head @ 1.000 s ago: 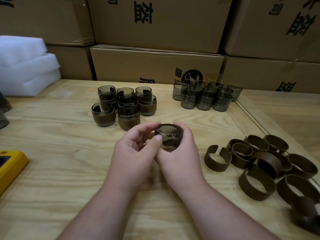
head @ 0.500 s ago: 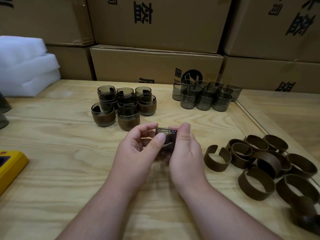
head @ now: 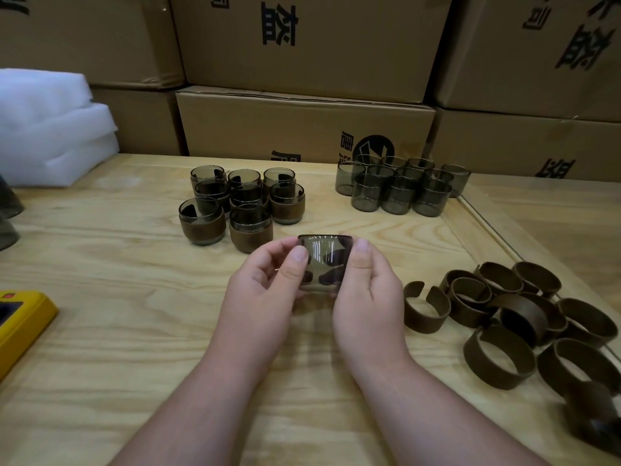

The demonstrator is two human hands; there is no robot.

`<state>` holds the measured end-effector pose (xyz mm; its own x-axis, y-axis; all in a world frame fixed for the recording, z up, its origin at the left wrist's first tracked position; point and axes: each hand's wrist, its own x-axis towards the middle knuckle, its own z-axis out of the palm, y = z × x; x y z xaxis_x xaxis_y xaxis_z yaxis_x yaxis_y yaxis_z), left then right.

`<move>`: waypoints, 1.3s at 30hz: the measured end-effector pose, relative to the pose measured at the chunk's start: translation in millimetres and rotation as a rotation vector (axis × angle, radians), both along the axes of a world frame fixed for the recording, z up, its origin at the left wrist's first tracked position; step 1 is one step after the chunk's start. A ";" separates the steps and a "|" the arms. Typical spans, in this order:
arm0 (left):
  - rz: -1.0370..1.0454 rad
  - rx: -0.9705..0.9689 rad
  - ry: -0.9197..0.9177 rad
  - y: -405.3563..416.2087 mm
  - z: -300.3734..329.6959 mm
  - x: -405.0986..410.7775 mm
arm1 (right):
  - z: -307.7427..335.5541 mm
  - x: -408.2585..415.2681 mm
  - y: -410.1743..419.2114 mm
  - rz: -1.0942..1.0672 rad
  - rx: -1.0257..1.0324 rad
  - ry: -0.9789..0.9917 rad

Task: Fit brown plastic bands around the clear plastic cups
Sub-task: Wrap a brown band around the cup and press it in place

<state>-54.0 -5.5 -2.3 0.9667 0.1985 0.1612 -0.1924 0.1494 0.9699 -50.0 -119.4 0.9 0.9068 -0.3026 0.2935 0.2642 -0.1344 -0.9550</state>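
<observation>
Holding one cup between them, both hands are raised just above the middle of the table. The left hand has its thumb pressed on the cup's near wall and its fingers curled round the left side; the right hand lays its thumb up the right wall, with its other fingers hidden behind. Both sets of fingers are clamped on the cup, which sits upright with its rim up. Dark patches show through the smoky wall, but I cannot tell whether a band is on it.

Toward the far edge, left of centre, stands a cluster of banded cups, each wrapped in brown. Near the far right corner a group of bare cups stands packed together. Along the right edge, loose bands lie in a heap, some overlapping, one open band just beside the right hand. A yellow object lies at the left edge, white foam at the far left corner, and boxes are stacked behind the table.
</observation>
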 end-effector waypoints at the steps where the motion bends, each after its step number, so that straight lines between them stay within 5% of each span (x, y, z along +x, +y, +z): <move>1: -0.021 -0.001 -0.002 0.5 0.1 -0.7 | 0.5 -0.3 -0.3 -0.006 -0.003 -0.010; 10: -0.160 0.081 -0.073 3.5 -0.7 -1.7 | 1.3 1.3 -3.3 -0.032 -0.022 -0.069; 16: -0.179 -0.084 -0.022 4.9 -5.1 1.2 | 0.3 4.1 -4.9 -0.043 -0.041 -0.033; 28: -0.124 -0.070 -0.033 7.5 -3.6 0.9 | -1.5 -0.7 0.5 0.463 0.127 0.027; 39: -0.003 -0.102 0.000 6.7 -2.0 4.0 | -0.9 -0.1 -2.9 0.072 0.185 -0.102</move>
<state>-50.0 1.2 -4.3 0.9674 0.2111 0.1401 -0.1917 0.2479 0.9496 -50.1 -122.2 0.1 0.8964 -0.2951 0.3306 0.3636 0.0633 -0.9294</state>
